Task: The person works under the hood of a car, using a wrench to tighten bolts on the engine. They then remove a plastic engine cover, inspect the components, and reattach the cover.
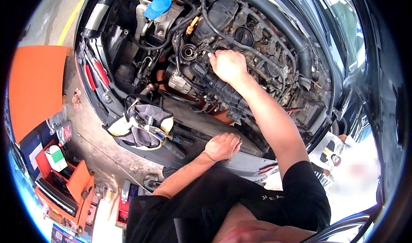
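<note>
My right hand (229,66) reaches over the open engine bay, its fingers curled down against the black ribbed manifold (223,88). Whatever those fingers grip is hidden beneath them. A round open port (188,51) lies just left of this hand, and a round black oil filler cap (243,36) sits beyond it. On the car's front edge rests my left hand (222,146), its fingers folded in. A small bit of something shows under its fingers, too little to name. Screwdriver-like tools with dark handles (175,148) lie to its left.
A grey cloth (150,118) with tools lies on the front panel. Red-handled pliers (99,73) rest farther left. A blue reservoir cap (158,7) and orange dipstick handle (192,25) stand at the back. An orange tool cart (81,181) is lower left; a person in white (349,157) is at right.
</note>
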{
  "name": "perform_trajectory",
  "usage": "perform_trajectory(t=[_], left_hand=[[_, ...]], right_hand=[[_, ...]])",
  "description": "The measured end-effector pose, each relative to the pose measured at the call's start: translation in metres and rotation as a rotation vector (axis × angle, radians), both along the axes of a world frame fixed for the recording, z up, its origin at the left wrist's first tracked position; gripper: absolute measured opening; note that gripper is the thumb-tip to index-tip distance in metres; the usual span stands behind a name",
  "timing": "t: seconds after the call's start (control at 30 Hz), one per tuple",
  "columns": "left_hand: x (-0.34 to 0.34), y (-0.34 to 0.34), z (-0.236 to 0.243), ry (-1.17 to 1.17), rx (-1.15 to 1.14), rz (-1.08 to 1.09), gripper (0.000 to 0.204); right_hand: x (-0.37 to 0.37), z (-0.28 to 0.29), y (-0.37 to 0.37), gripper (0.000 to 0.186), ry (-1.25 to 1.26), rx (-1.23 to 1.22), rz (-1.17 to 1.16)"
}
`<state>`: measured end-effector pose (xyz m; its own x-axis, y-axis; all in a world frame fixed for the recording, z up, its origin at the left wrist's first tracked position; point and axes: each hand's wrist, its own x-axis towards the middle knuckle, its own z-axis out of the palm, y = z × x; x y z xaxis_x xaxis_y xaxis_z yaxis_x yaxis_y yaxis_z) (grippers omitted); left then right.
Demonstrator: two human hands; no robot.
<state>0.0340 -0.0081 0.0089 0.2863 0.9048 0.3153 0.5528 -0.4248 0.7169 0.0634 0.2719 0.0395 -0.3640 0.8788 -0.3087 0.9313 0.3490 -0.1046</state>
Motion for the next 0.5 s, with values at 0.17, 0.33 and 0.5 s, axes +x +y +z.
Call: perform_trajectory(t=[0.17,0.33,0.5], left_hand=[[0.000,-0.002,0.001,0.027,-0.020,0.011,0.023],[0.000,-0.001,0.003,0.023,-0.004,0.016,0.023],[0.000,-0.002,0.001,0.023,-0.011,0.002,0.023]], right_hand=[[-0.002,0.008,0.002,0.049,-0.027,-0.028,0.045],[-0.003,0.010,0.003,0.050,-0.061,-0.065,0.042],[-0.009,0.015,0.005,0.051,-0.115,-0.149,0.007]])
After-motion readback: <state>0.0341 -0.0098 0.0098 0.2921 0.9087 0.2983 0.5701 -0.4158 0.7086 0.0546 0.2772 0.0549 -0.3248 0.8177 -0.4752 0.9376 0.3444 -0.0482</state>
